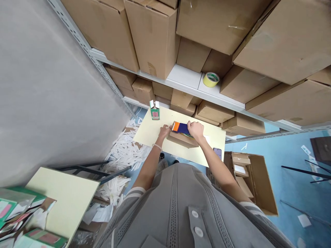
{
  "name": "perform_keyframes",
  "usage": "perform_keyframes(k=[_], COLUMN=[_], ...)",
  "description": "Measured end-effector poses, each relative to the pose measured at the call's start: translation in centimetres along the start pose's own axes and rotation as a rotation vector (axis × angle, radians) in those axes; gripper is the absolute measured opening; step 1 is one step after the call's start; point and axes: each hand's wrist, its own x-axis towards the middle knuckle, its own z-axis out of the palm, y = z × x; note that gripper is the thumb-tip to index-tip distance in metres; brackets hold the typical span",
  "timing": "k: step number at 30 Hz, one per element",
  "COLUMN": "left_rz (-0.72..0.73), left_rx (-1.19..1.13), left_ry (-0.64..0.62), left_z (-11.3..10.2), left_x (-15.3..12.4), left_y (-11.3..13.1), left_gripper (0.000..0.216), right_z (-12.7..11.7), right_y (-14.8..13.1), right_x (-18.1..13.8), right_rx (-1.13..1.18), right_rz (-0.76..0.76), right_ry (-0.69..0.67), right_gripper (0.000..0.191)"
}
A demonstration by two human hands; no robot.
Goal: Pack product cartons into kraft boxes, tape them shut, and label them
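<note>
A flat blue packet with an orange end (180, 127) lies on top of a small brown cardboard box (182, 139) on a pale yellow table (152, 132). My right hand (196, 130) is curled over the packet's right end and grips it. My left hand (164, 131) rests at the box's left side beside the orange end, with its fingers bent against the box. A thin band circles my left wrist.
A small green and white box (154, 110) stands at the table's far left. A phone (217, 152) lies near the table's right edge. An open carton (254, 179) sits on the blue floor to the right. Shelves hold big cartons and a yellow tape roll (211, 79). White paper strips (124, 151) litter the floor at left.
</note>
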Motion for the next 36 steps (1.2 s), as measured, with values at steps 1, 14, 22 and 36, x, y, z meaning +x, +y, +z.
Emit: perform_keyframes(k=[1,14,22,36], left_rz=[-0.01,0.787,0.954,1.016], left_rx=[0.029,0.643,0.887,1.3], left_ry=[0.008,-0.456,-0.618,-0.527], left_z=[0.2,-6.2,-1.5,-0.9], left_x=[-0.2,-1.1,-0.1,-0.3], left_y=[-0.4,2.7,5.1,4.9], left_gripper=[0.025,0.104,0.132,0.123], right_z=[0.0,-0.1,-0.5,-2.1], right_y=[-0.1,-0.5,-0.6,2.6], right_x=[0.0,0.2,-0.3,-0.6], right_rx=[0.0,0.048,0.053,0.047], right_rz=[0.001,0.005,-0.007,-0.012], right_ry=[0.002,-0.006,-0.007,-0.116], right_gripper=[0.058,0.054,0.054,0.057])
